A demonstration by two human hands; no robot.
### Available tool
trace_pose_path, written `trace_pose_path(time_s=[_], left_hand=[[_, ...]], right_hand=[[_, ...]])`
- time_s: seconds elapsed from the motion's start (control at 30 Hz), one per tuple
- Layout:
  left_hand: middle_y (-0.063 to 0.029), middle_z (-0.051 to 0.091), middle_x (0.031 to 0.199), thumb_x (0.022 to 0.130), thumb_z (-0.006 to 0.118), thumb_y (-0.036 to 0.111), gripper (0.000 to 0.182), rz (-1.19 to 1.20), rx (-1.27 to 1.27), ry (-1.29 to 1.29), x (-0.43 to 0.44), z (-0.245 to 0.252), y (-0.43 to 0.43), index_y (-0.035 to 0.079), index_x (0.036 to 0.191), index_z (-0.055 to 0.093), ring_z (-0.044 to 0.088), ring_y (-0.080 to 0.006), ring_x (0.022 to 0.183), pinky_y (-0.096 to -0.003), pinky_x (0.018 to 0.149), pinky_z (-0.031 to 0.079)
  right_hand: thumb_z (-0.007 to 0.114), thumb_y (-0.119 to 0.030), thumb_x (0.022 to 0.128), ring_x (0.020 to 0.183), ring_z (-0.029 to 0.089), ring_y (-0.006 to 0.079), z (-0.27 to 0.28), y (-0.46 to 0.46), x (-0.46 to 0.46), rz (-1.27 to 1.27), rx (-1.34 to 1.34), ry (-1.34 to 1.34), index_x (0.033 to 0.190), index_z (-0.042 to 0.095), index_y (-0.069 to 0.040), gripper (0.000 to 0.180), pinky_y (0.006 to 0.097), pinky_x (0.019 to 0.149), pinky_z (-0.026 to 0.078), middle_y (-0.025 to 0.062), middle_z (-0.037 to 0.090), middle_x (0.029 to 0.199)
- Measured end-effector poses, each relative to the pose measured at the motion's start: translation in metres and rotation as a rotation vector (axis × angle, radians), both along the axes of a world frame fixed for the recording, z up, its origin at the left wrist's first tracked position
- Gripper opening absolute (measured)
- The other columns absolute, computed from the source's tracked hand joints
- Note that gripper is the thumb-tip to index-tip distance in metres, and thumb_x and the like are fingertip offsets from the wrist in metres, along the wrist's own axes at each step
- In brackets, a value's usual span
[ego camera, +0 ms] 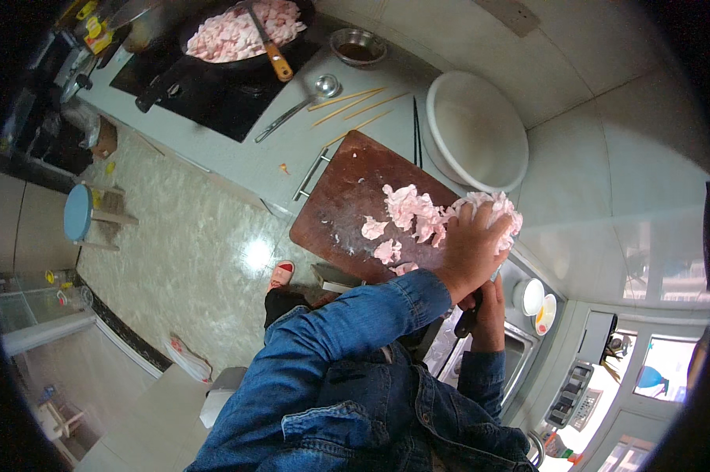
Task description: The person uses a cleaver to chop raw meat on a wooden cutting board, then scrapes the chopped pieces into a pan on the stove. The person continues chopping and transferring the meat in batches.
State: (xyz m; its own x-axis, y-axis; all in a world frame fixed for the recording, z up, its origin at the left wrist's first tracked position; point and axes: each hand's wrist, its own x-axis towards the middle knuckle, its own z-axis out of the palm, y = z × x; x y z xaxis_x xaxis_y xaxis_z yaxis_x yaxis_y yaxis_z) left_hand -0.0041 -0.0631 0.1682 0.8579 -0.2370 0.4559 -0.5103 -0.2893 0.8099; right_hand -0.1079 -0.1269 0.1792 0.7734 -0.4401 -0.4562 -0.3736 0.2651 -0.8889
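My left hand (473, 248) presses on a pile of pale pink, fatty meat (499, 206) at the right side of a brown wooden cutting board (343, 189). Its fingers are spread over the pile. Just below, my right hand (489, 310) is wrapped around a black handle (467, 318), which looks like a knife's. The blade is mostly hidden under my left hand and the meat. Loose scraps of the same meat (411, 206) lie across the board, and white residue smears its surface.
A wok (183, 44) of diced pale meat (231, 35) sits on the black cooktop (225, 100). Between it and the board lie a ladle (296, 109) and several wooden chopsticks (364, 109). A large white basin (479, 130) stands behind the board; a sink (517, 354) is at the right.
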Motion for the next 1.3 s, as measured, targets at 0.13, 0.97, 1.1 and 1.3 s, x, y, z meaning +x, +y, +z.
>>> trace_pose_path(time_s=[0.13, 0.97, 1.1, 1.3], left_hand=[[-0.0116, 0.051, 0.116, 0.064, 0.075, 0.02, 0.05, 0.036, -0.057, -0.036, 0.002, 0.003, 0.005, 0.015, 0.112, 0.061, 0.046, -0.0343, 0.103, -0.0466, 0.082, 0.041], [-0.008, 0.05, 0.114, 0.064, 0.075, 0.023, 0.047, -0.155, 0.01, -0.216, 0.071, 0.078, 0.099, 0.018, 0.109, 0.06, 0.045, -0.0307, 0.103, -0.0438, 0.08, 0.039], [-0.0087, 0.05, 0.114, 0.064, 0.075, 0.023, 0.048, -0.063, -0.009, -0.273, 0.098, 0.081, 0.116, 0.018, 0.109, 0.061, 0.045, -0.0311, 0.103, -0.0433, 0.079, 0.04], [-0.0096, 0.05, 0.113, 0.064, 0.075, 0.022, 0.046, 0.093, 0.056, -0.297, 0.153, 0.106, 0.156, 0.016, 0.108, 0.062, 0.045, -0.0326, 0.102, -0.045, 0.079, 0.04]], right_hand=[[0.047, -0.023, 0.095, 0.047, 0.037, 0.0073, 0.007, 0.011, 0.008, 0.0, -0.012, -0.052, 0.098, 0.049, -0.009, 0.014, 0.021, 0.044, 0.031, -0.0025, 0.043, 0.061], [0.043, -0.016, 0.096, 0.046, 0.041, 0.0063, 0.06, 0.124, 0.067, -0.216, 0.128, -0.336, 0.113, 0.047, -0.008, 0.019, 0.0213, 0.04, 0.035, -0.0008, 0.047, 0.064], [0.042, -0.018, 0.098, 0.044, 0.041, 0.0068, 0.064, 0.134, 0.097, -0.135, 0.12, -0.337, 0.104, 0.05, -0.007, 0.015, 0.0215, 0.04, 0.035, -0.0021, 0.045, 0.06], [0.043, -0.014, 0.096, 0.048, 0.042, 0.0065, 0.082, 0.155, 0.163, 0.066, 0.212, -0.383, 0.101, 0.048, -0.008, 0.009, 0.0207, 0.041, 0.036, -0.0007, 0.045, 0.069]])
